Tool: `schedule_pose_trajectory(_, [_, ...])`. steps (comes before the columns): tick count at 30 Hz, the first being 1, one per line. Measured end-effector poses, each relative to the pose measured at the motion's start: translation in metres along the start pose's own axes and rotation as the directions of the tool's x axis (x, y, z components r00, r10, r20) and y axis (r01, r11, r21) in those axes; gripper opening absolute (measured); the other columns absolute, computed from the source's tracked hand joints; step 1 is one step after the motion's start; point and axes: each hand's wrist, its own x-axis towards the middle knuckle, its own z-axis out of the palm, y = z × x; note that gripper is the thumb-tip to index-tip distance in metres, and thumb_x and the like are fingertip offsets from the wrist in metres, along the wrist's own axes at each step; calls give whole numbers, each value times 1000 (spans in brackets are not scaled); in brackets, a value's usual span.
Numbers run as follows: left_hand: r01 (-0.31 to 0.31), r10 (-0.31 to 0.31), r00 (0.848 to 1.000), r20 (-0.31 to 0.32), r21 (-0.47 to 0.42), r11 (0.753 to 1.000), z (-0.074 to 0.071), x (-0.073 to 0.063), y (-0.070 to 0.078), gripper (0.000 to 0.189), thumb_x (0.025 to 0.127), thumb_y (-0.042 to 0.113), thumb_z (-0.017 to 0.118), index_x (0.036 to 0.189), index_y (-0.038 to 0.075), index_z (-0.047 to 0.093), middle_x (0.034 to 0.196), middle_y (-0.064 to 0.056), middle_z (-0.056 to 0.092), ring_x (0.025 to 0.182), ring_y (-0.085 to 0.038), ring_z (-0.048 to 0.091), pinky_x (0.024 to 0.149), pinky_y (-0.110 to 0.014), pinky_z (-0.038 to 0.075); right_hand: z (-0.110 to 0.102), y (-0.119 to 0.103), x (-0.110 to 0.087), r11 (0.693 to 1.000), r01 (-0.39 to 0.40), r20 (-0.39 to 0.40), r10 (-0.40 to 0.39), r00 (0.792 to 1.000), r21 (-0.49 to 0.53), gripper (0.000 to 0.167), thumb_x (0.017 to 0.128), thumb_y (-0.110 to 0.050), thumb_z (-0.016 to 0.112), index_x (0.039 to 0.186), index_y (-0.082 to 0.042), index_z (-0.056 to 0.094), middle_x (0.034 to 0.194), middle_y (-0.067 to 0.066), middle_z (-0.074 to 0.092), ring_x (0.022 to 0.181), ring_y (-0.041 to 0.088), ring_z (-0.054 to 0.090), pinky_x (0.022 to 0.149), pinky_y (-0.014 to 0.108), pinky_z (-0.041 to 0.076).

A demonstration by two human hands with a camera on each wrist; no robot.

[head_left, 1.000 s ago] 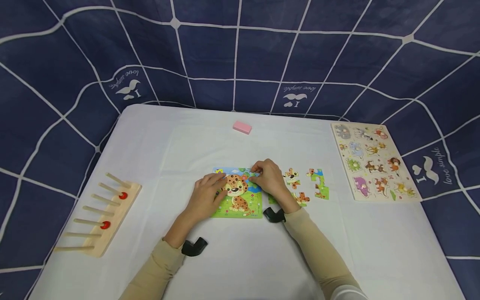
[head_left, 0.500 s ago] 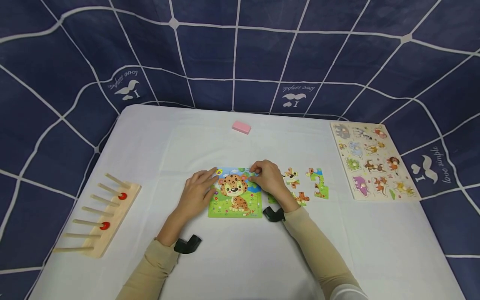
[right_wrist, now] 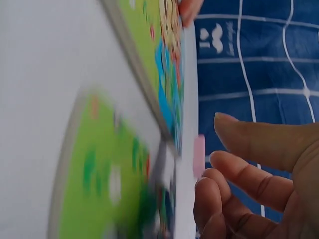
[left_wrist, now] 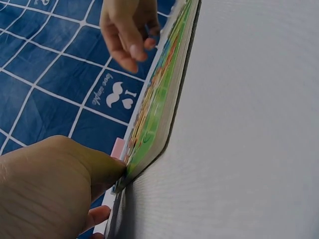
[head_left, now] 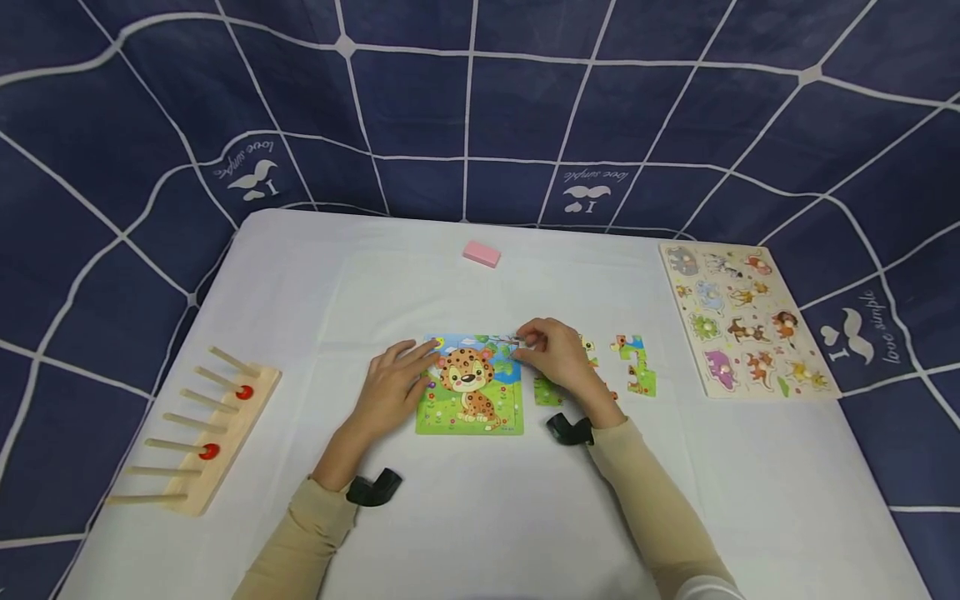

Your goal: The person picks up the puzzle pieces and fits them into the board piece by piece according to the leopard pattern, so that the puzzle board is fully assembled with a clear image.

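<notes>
A jigsaw board (head_left: 468, 412) with a spotted leopard cub on green grass lies flat on the white table in the head view. My left hand (head_left: 390, 383) rests at its upper left edge, fingers mostly straight; in the left wrist view the thumb (left_wrist: 107, 167) touches the board's edge. Over the upper right corner hovers my right hand (head_left: 558, 354). Its thumb (right_wrist: 254, 142) and loosely bent fingers stand apart in the right wrist view, with nothing seen between them. Loose puzzle pieces (head_left: 642, 379) lie right of the board, some partly hidden by the right hand.
A wooden peg rack (head_left: 232, 442) with two red beads stands at the left. A pink block (head_left: 482, 254) lies near the table's far edge. An animal knob-puzzle board (head_left: 750, 325) sits at the right edge. Dark blue gridded cloth (head_left: 525, 108) hangs behind the table.
My left hand has shifted left from over the picture to the board's edge. My right hand has moved slightly right, away from the board's upper right corner, with its fingers spread further apart.
</notes>
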Motion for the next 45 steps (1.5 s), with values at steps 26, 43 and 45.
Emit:
schedule_pose_trajectory(26, [12,-12,1000,-4,-29,1000,0,-1,0,40,94,15,62,134,11,61,147,-3,52,137,-34,42,104,-58,32,-47,40,-15,998,-69,-65,67,996,-15,45,80,-14,81,121,-4,66,104,14,59,85,24,56,70,30,45])
schedule_pose_trajectory(43, [29,-29,1000,7,-37,999,0,-1,2,40,94,15,62,134,11,60,148,-4,51,138,-33,40,105,-57,32,-36,43,-11,996,-75,-16,74,997,-55,45,78,-17,83,118,-6,67,100,11,59,79,21,50,72,31,39])
schedule_pose_trajectory(45, [27,-27,1000,7,-37,999,0,-1,2,40,94,15,62,134,10,60,148,-4,51,138,-33,40,105,-57,32,-35,43,-11,996,-75,-13,75,997,-53,44,78,-16,83,118,-6,67,100,11,59,79,21,50,72,31,39])
